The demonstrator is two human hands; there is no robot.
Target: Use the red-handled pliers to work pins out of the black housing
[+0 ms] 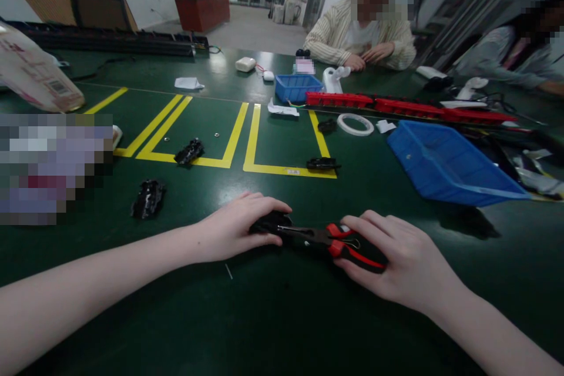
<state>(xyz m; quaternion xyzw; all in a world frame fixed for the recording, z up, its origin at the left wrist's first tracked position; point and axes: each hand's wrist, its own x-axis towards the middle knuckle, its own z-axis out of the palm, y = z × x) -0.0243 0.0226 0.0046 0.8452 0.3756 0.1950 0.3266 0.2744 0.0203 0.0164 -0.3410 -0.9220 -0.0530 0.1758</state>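
Note:
Between thumb and fingers my left hand (249, 223) grips a small black plastic part (268, 222), partly covered by the hand. My right hand (392, 252) is closed around the red-and-black handles of needle-nose pliers (339, 241). The pliers point left, and their jaws meet the right edge of the black part; whether they pinch it I cannot tell. Similar black parts lie around: one (148, 198) left of my left hand, another (189, 151) on the yellow tape, and a third (324, 163) beyond my hands.
A large blue bin (453, 161) stands at right, a smaller blue bin (298, 88) farther back. A red strip (409, 108) runs behind a white tape roll (355, 124). Yellow tape (238, 135) marks the green table (264, 329). A person (361, 41) sits across, hands on the table.

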